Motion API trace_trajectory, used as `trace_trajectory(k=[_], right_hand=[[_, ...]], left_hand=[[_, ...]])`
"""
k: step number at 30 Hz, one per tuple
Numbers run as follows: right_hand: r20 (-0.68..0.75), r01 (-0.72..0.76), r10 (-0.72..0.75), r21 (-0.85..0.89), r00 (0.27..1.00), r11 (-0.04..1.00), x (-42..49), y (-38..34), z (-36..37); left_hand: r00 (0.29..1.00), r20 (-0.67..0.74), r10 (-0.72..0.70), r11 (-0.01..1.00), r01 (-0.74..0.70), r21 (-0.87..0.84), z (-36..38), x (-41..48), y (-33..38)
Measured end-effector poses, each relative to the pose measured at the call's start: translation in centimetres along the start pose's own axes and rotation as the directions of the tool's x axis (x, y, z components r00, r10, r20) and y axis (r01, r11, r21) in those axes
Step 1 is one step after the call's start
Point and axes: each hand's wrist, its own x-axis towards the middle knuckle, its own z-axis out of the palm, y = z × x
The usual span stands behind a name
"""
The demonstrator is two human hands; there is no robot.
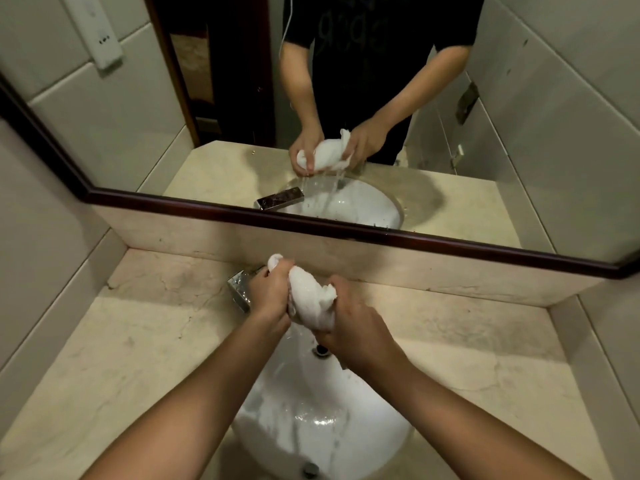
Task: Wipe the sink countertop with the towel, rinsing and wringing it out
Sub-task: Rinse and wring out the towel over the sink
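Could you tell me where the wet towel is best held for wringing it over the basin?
By its two ends, from opposite sides. The towel is bunched into a short roll, the left hand gripping one end and the right hand the other, above the sink.

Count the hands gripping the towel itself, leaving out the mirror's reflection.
2. The left hand grips the towel at its far end by the faucet; the right hand grips its near end, above the sink.

I see dim, warm indoor light, probably from overhead. Glare spots glint on the wet basin [322,420]; the mirror frame [311,220] bows from wide-angle distortion, and edges look soft.
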Motion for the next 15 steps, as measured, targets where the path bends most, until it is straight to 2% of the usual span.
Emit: trace_trajectory(k=[3, 5, 7, 10, 12, 13, 15], right_hand=[[0.071, 0.170, -0.165, -0.072, 0.984, 0.983, -1.3, 1.0, -0.1], [0.143, 0.230, -0.218, -0.072, 0.965, 0.971, -1.9, 1.7, -0.5], [0.164, 0.301, -0.271, -0.204, 0.949, 0.932, -2.0, 2.1, -0.6], [0.063, 0.330, -0.340, -0.457, 0.938, 0.826, -1.4, 2.3, -0.1], [0.000, 0.252, -0.300, -0.545, 0.954, 0.800, -0.8, 2.4, 0.6], [-0.004, 0.214, -0.262, -0.569, 0.965, 0.794, -0.4, 2.4, 0.7], [0.013, 0.126, -0.143, -0.555, 0.990, 0.822, 0.3, 2.5, 0.2]], left_hand=[[0.996, -0.019, -0.089, 0.996, 0.088, -0.026, -0.8, 0.8, -0.4], [0.994, -0.034, -0.100, 0.995, 0.099, -0.028, -1.1, 1.2, -0.5], [0.993, -0.046, -0.112, 0.992, 0.110, -0.054, -1.1, 1.1, -0.5], [0.989, -0.051, -0.136, 0.990, 0.134, -0.050, -0.7, 0.1, -0.2], [0.989, 0.026, -0.145, 0.989, 0.145, 0.022, -0.7, -1.0, 0.2], [0.979, 0.110, -0.169, 0.985, 0.165, 0.044, -1.0, -1.4, 0.5], [0.914, 0.321, -0.249, 0.967, 0.254, 0.027, -1.9, -2.6, 1.7]])
